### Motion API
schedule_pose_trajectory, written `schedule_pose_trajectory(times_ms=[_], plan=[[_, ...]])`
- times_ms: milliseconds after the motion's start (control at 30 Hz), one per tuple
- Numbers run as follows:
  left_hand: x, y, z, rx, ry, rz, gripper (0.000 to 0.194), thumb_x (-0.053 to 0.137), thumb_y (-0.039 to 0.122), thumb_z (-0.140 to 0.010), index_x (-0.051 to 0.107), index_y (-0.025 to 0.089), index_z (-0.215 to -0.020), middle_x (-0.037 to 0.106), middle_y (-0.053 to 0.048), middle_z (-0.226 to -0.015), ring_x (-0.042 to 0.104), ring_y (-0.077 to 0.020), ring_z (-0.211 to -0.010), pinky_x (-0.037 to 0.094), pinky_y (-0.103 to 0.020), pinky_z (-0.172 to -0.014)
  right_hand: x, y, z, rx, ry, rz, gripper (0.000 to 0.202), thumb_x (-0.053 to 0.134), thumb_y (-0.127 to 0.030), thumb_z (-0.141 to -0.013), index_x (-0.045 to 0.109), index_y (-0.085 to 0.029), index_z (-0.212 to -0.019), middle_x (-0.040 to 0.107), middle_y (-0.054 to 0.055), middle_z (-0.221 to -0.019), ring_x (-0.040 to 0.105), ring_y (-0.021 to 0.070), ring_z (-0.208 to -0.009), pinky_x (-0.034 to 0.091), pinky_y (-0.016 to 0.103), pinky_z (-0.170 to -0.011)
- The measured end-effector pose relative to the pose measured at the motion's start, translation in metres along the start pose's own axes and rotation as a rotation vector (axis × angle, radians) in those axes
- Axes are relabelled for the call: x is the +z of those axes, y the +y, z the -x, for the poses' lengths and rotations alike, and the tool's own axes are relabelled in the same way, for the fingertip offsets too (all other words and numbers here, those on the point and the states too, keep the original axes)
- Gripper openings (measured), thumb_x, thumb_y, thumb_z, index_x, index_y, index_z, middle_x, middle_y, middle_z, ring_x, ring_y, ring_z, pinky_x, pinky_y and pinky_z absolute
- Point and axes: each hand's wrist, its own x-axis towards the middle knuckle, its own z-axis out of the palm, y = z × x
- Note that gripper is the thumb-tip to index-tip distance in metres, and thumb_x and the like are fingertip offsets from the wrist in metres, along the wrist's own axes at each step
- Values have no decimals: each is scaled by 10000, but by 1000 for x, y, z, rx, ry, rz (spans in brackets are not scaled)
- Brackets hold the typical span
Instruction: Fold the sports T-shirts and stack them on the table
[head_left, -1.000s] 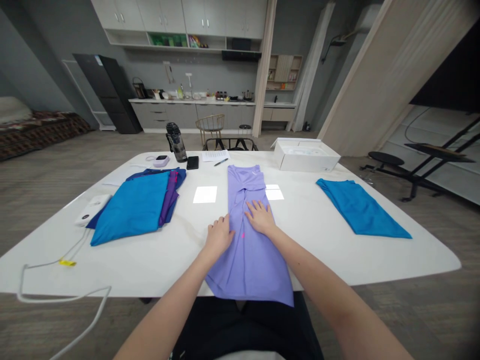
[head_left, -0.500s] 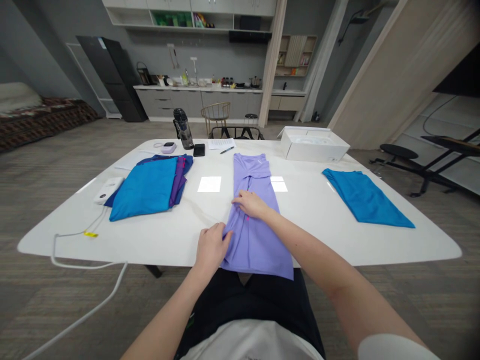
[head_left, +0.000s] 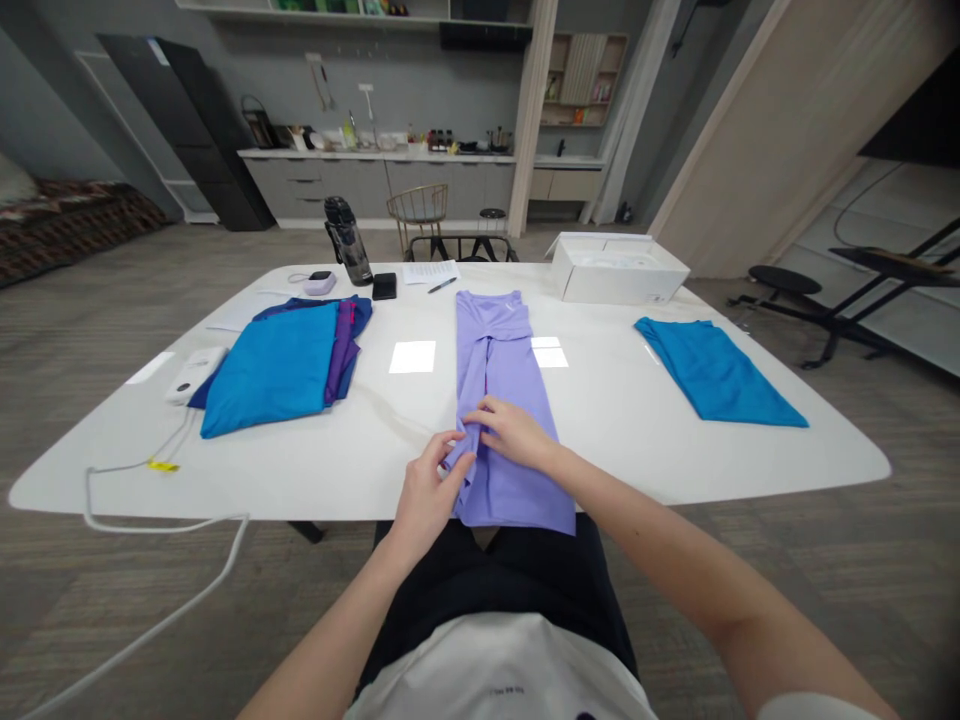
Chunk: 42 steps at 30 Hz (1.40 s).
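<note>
A lavender shirt (head_left: 517, 370) lies lengthwise on the white table (head_left: 615, 430), folded narrow, its neckline at the far end and its hem over the front edge. My left hand (head_left: 431, 487) pinches cloth at the shirt's left side, lifting a gathered bit of it. Against the middle of the shirt, my right hand (head_left: 511, 432) is closed on the cloth close by, thumb and fingers partly hidden in the folds. A bright pink spot shows in the crease above my right hand.
Blue and purple folded garments (head_left: 274, 365) lie at left, beside a white power strip (head_left: 196, 376) with its cable. A folded blue garment (head_left: 720, 370) lies right. Toward the back are a water bottle (head_left: 348, 242), black wallet (head_left: 385, 286), pen (head_left: 442, 285) and white box (head_left: 619, 270).
My left hand has raised the shirt's left edge and brought it inward. My right hand has shifted slightly nearer to me. The camera view has tilted down a little.
</note>
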Motion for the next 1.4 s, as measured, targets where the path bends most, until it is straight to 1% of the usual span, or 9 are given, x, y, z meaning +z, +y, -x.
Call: schedule_pose_trajectory(times_ms=[133,267,433,667,867,1033,1133,1233,1400], plan=[[4,-4,7,159,27,-57,357,599,431,-964,567,255,-1273,689,-38,-1062,651,-172,-921,523,-306,-851,8,-5,7,-35,46,107,264,521,-133,-972,704,-232,-1134,648,64,-1065,598,197,-986,447,312,-874],[11,-14,16,386,-79,-267,647,677,353,-921,376,280,-1489,603,-112,-1311,584,-258,-1199,468,-441,-1036,-1,-3,23,-62,26,185,255,510,-160,-989,700,-215,-1151,686,86,-1071,596,219,-967,422,363,-882],[22,-28,22,426,-179,-495,799,563,98,-901,191,266,-1589,599,-126,-1300,583,-272,-1172,471,-469,-997,-19,2,54,-88,-5,262,291,493,-192,-1006,683,-205,-1225,691,112,-1139,589,236,-987,414,384,-866],[19,-26,29,462,-140,-499,245,514,117,-940,611,221,-1140,659,-60,-995,606,-227,-921,513,-381,-860,-21,10,86,7,6,298,273,468,-186,-989,693,-201,-1143,675,112,-1110,588,232,-967,453,360,-853],[8,-15,37,447,-31,-504,143,524,110,-867,594,225,-913,632,-38,-834,592,-214,-811,499,-360,-768,-26,7,92,53,-8,273,186,526,-196,-935,697,-195,-1009,664,104,-1074,596,215,-945,468,311,-782],[-9,-12,38,332,17,-688,133,537,117,-797,500,244,-781,563,-39,-786,554,-236,-759,465,-387,-709,-28,7,103,68,-48,306,154,544,-189,-907,680,-204,-977,662,96,-1088,595,206,-934,452,282,-707],[-17,-15,39,336,-99,-781,118,553,126,-794,528,238,-823,585,-50,-851,557,-254,-806,458,-416,-752,-28,4,109,68,-67,286,178,516,-168,-928,677,-208,-992,662,90,-1104,610,200,-945,456,284,-726],[-21,-16,39,433,-316,-745,152,563,137,-845,588,234,-959,628,-52,-977,578,-252,-920,448,-417,-837,-26,-8,112,100,-97,181,198,492,-215,-977,667,-223,-1070,671,76,-1108,635,195,-964,472,297,-809],[-22,-11,31,496,-471,-612,159,617,345,-945,619,247,-1070,660,-43,-1078,598,-231,-995,437,-387,-900,-14,-34,111,428,-91,53,315,519,-393,-1015,570,-240,-1286,705,61,-1080,679,205,-889,485,304,-759]])
